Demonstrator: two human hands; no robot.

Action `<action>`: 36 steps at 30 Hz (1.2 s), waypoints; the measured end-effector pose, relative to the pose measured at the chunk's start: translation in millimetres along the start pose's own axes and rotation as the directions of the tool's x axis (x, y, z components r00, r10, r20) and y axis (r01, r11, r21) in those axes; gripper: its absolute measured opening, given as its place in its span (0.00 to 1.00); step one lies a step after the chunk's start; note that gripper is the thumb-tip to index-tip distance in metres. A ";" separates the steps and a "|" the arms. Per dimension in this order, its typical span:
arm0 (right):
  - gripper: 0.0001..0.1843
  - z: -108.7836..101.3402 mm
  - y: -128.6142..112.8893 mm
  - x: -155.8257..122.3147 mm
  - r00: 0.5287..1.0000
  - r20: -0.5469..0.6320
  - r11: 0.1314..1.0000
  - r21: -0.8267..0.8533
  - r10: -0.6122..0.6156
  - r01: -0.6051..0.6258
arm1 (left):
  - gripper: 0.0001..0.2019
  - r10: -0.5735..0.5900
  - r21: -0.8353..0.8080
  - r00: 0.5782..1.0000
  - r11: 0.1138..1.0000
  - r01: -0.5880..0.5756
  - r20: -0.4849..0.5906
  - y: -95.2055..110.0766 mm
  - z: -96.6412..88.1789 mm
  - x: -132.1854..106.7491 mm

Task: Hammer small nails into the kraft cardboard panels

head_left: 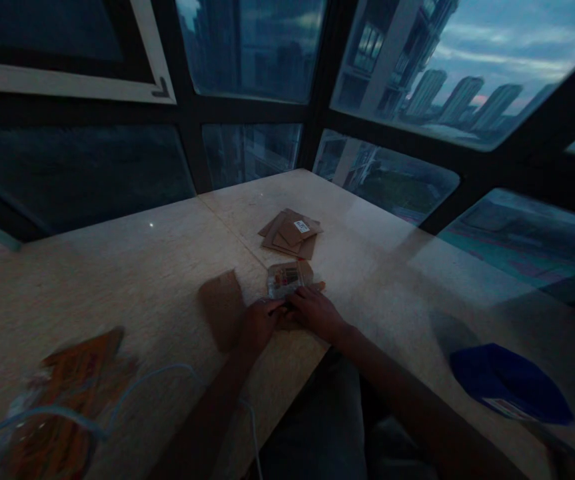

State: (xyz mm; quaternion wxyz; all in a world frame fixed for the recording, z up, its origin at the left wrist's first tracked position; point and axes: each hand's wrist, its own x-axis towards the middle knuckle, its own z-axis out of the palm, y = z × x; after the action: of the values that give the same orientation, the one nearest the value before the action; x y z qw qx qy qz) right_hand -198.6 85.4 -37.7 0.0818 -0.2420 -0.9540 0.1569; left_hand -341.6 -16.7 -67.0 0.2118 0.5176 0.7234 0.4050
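Observation:
My left hand (260, 325) and my right hand (320, 311) meet near the counter's front edge, fingers bent and pressed together. A small dark thing shows between the fingertips, too dim to name. Just beyond the fingers lies a clear plastic packet (280, 280) with brown and printed contents, partly covered by my right hand. Beside my left hand rests a flat brown cardboard piece (221, 308), its lower edge close to the wrist. Farther back sits a loose pile of flat brown cardboard pieces (292, 243), the top one bearing a white label (300, 227).
An orange printed packet (70, 387) lies at the front left, crossed by a pale cable (167, 369) that runs under my left arm. At the right stands a blue container (510, 380). Windows border the stone-patterned counter (167, 267) at the back.

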 end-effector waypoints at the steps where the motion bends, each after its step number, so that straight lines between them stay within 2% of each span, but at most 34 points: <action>1: 0.08 0.9 3.4 4.2 0.999 0.026 0.999 0.009 -0.037 0.036 | 0.12 -0.011 -0.013 1.000 1.000 0.011 -0.001 -0.9 0.1 0.4; 5: 0.05 0.1 17.7 15.0 0.987 0.078 0.988 0.085 -0.139 0.132 | 0.11 -0.072 -0.091 0.997 0.994 0.069 -0.036 -5.1 1.8 1.9; 9: 0.13 -0.1 25.5 14.6 0.984 0.028 0.964 0.204 -0.178 0.168 | 0.11 -0.122 -0.175 0.990 0.979 0.107 -0.072 -4.0 0.9 2.1; 13: 0.20 5.2 29.0 11.5 0.989 -0.066 0.932 0.331 -0.131 0.145 | 0.11 -0.137 -0.199 0.989 0.972 0.122 -0.059 -2.5 -0.1 2.1; 19: 0.14 13.7 36.5 9.8 0.990 -0.139 0.873 0.481 -0.013 0.080 | 0.12 -0.088 -0.122 0.995 0.989 0.082 -0.045 -4.0 2.1 1.2; 24: 0.12 26.2 44.5 10.9 0.983 -0.172 0.862 0.506 0.058 0.038 | 0.14 -0.072 -0.020 0.997 0.997 0.072 -0.005 0.0 1.5 -0.2; 27: 0.12 31.8 47.0 11.9 0.977 -0.210 0.882 0.468 0.046 0.059 | 0.14 -0.035 0.038 0.999 0.999 0.034 0.029 1.0 2.2 -0.7; 29: 0.12 31.5 47.5 11.9 0.971 -0.238 0.900 0.421 -0.010 0.113 | 0.14 -0.027 0.057 0.999 0.998 0.024 0.043 0.1 3.0 -1.0; 32: 0.12 24.5 47.4 9.9 0.952 -0.240 0.905 0.331 -0.192 0.266 | 0.15 -0.022 0.056 0.999 0.998 0.020 0.045 -1.3 3.8 -1.2; 36: 0.12 12.6 49.0 3.6 0.884 -0.195 0.860 0.219 -0.425 0.462 | 0.14 -0.025 0.035 0.999 0.999 0.023 0.045 1.6 3.1 -1.2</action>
State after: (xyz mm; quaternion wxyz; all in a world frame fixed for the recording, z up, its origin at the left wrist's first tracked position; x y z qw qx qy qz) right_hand -183.3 124.7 -65.8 0.2132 -0.0131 -0.9470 0.2398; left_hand -338.0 -16.4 -67.7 0.2240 0.5217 0.7314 0.3779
